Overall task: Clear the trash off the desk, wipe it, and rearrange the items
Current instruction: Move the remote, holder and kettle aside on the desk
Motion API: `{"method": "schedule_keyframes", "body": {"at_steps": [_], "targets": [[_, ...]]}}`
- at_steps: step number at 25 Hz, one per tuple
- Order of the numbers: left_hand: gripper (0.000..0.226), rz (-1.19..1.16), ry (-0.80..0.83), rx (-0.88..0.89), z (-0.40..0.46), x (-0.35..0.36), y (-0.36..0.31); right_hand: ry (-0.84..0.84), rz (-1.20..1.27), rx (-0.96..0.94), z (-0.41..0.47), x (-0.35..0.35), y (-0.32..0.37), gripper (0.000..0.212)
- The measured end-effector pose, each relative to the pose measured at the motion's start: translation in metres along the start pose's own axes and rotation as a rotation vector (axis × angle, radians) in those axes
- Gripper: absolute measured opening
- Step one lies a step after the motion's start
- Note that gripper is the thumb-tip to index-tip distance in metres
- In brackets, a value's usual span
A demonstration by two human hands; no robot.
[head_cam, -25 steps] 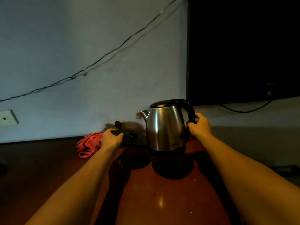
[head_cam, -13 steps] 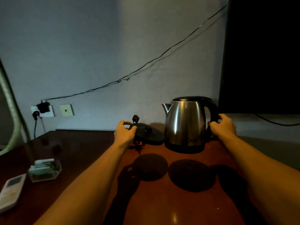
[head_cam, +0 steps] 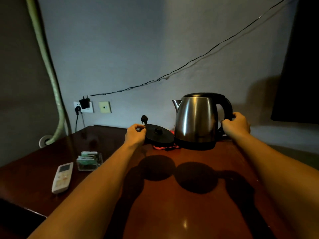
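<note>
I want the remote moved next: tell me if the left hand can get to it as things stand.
Probably yes, once freed: the left hand now grips the kettle base. The remote lies on open desk left of that forearm, nothing covering it.

left hand [head_cam: 135, 135] gripping, right hand [head_cam: 236, 125] gripping

A dim hotel-style room: an electric kettle [head_cam: 196, 118] stands on a dark wooden tabletop [head_cam: 186, 204]; left of the kettle lie a tray of tea sachets [head_cam: 89, 160], an air-conditioner remote [head_cam: 62, 177] and a wall socket [head_cam: 84, 106].
</note>
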State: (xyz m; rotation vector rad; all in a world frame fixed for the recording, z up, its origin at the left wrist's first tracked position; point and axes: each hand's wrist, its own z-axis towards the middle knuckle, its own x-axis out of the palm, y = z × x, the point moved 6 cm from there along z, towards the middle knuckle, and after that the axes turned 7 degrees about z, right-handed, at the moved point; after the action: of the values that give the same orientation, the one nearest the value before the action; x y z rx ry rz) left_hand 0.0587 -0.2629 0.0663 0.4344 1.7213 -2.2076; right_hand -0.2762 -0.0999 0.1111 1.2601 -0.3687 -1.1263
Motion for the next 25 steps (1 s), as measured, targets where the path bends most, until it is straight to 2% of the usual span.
{"method": "schedule_keyframes", "body": {"at_steps": [4, 9, 14, 20, 22, 25], "targets": [[0.015, -0.038, 0.008, -0.112, 0.017, -0.010, 0.042, 0.055, -0.025, -0.032, -0.002, 0.041, 0.016, 0.013], [0.016, 0.027, -0.048, -0.142, 0.019, -0.031, 0.067, 0.116, -0.017, -0.029, -0.005, 0.091, 0.027, 0.013], [0.020, 0.101, -0.177, -0.184, 0.016, -0.058, 0.095, 0.162, 0.029, -0.012, -0.009, 0.137, 0.035, 0.013], [0.025, 0.184, -0.117, -0.297, 0.010, -0.058, 0.136, 0.216, 0.046, 0.004, -0.018, 0.177, 0.043, 0.017], [0.037, 0.315, -0.036, -0.252, 0.010, -0.052, 0.140, 0.214, 0.045, 0.007, -0.021, 0.186, 0.046, 0.016], [0.080, 0.443, 0.127, -0.174, 0.007, -0.038, 0.139, 0.222, 0.041, 0.011, -0.026, 0.198, 0.050, 0.016]]}}
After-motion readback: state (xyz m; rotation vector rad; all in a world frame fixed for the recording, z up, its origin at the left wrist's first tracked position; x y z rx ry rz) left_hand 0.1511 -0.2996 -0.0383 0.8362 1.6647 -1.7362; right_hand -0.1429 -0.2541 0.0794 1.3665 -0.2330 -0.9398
